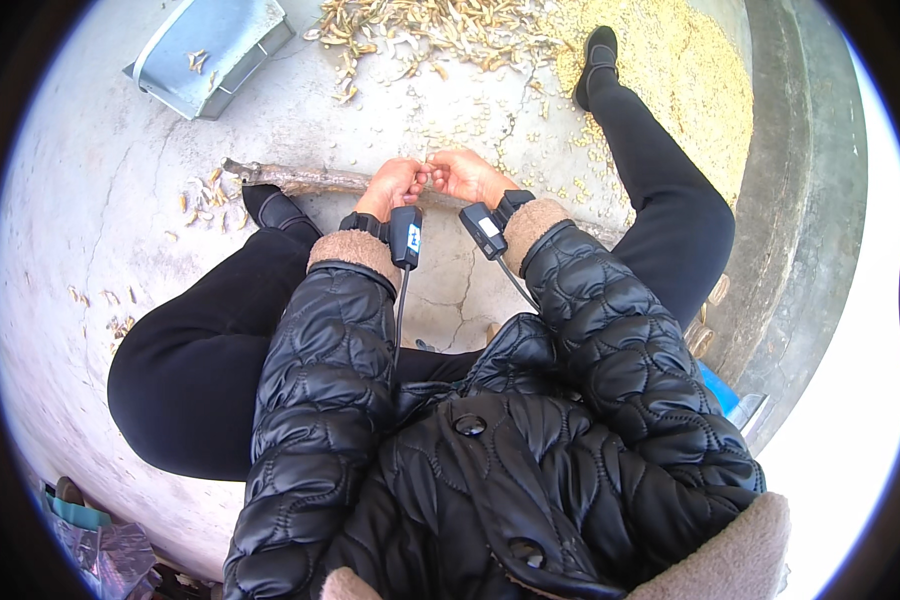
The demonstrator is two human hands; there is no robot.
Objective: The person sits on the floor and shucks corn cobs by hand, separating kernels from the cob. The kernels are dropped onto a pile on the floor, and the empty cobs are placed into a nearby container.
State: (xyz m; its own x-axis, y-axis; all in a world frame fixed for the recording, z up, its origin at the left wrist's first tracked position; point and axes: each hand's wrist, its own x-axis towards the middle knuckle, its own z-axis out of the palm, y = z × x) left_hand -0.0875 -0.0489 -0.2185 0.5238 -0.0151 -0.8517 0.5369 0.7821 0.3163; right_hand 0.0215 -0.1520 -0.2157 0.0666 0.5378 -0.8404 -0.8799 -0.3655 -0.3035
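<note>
My left hand (pixel 396 184) and my right hand (pixel 465 175) meet at the fingertips above a rough wooden branch (pixel 311 178) lying on the floor. Something small and pale seems to be pinched between them; it is too small to make out. Beyond the hands, dry bean pods (pixel 450 30) lie in a loose heap. A wide spread of yellow beans (pixel 682 90) covers the floor at the upper right, and single beans are scattered nearer the branch.
A grey metal scoop-like bin (pixel 214 56) with a few pods in it stands at the upper left. My feet rest by the branch's left end and at the beans' edge. A concrete ledge (pixel 780 187) curves along the right. Plastic wrapping (pixel 112 559) lies at the lower left.
</note>
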